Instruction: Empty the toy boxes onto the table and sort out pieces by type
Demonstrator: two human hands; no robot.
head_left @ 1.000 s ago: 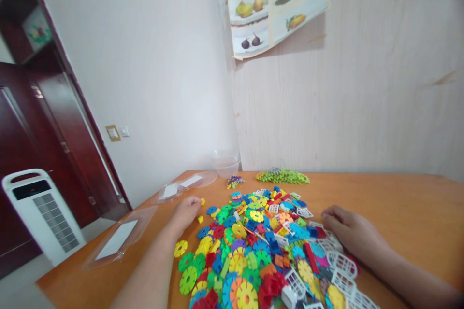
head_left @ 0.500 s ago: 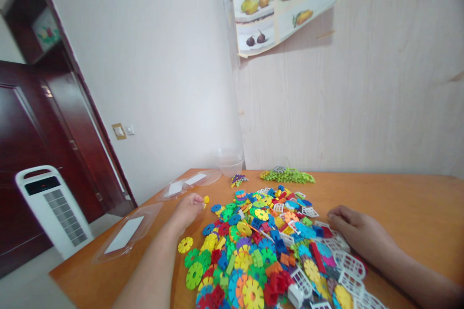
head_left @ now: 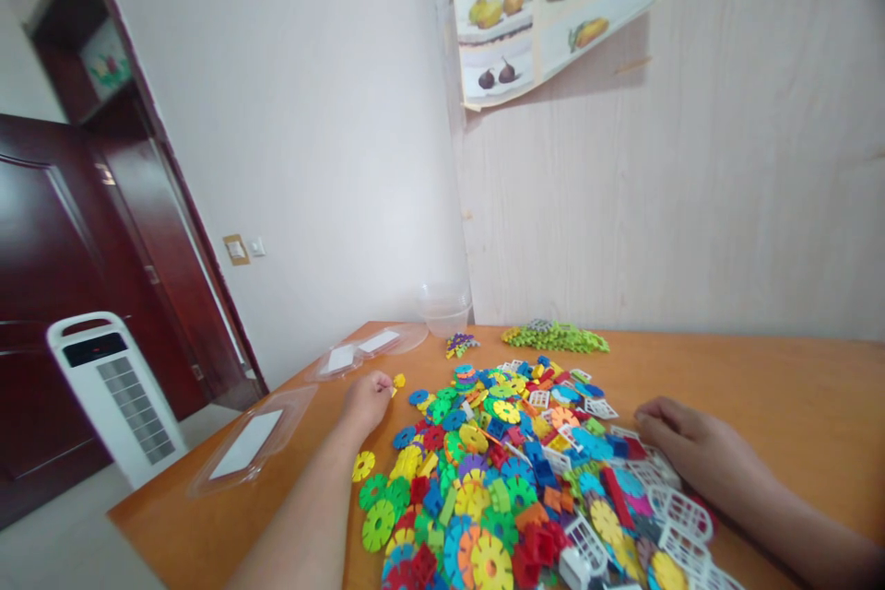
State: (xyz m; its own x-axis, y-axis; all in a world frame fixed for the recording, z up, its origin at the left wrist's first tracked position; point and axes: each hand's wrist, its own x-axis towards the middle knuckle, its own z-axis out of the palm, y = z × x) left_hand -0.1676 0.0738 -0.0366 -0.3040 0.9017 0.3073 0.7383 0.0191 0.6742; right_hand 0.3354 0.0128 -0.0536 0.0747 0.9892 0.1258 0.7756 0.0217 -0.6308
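Note:
My left hand is left of a big heap of plastic building pieces, its thumb and fingers pinched together at a small yellow plastic piece. Another bit of yellow shows just under the fingertips. On the heap's right edge rests my right hand, fingers curled inward, beside white lattice pieces; whatever its fingers may hold is hidden. The heap mixes notched discs, such as a yellow disc and a lime-green disc, with small bricks, among them red bricks.
Behind the heap lie a pile of lime-green pieces and a small purple-and-yellow cluster. Clear plastic tubs stand by the wall. Clear lids with white labels lie along the left of the wooden table. A white appliance stands beyond.
The whole view has shifted slightly to the left, so things appear a little further right. Both hands keep about the same places relative to the heap.

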